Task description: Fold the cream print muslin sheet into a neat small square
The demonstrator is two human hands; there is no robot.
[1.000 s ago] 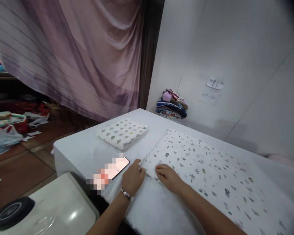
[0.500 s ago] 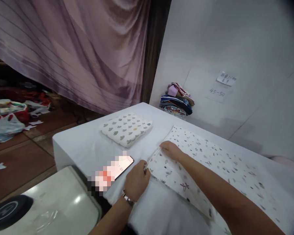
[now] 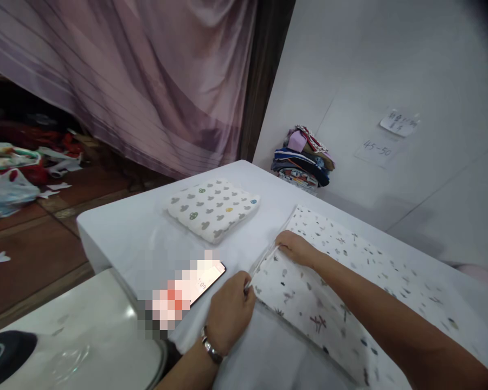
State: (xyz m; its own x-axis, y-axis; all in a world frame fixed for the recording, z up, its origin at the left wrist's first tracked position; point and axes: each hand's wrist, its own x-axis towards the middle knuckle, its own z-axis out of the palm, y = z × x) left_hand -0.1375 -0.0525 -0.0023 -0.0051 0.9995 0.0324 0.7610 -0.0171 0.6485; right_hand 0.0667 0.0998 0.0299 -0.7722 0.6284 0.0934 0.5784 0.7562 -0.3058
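Note:
A white cloth (image 3: 325, 238) printed with small dark leaf and plant shapes lies in layers on the white-covered table (image 3: 117, 222). At its near left corner, my left hand (image 3: 232, 311) grips the edge between thumb and fingers; a metal bracelet circles that wrist. Farther along the same edge, my right hand (image 3: 296, 248) pinches the cloth, its fingers curled over the border. Beyond the hands lies a folded white cloth (image 3: 211, 208) with grey cloud-like prints. A lit phone (image 3: 207, 284), partly pixelated, rests left of my left hand.
A stack of folded clothes (image 3: 303, 160) stands against the wall at the table's far side. Handwritten paper signs (image 3: 399, 122) hang there. A glossy pale surface with a black round part (image 3: 8, 357) is at lower left. Plastic bags (image 3: 8, 189) lie on the floor; a pink curtain (image 3: 166, 81) hangs behind.
The view has shifted slightly, so the wall items appear farther right. Both hands keep hold of the printed cloth's edge, with little visible movement against it.

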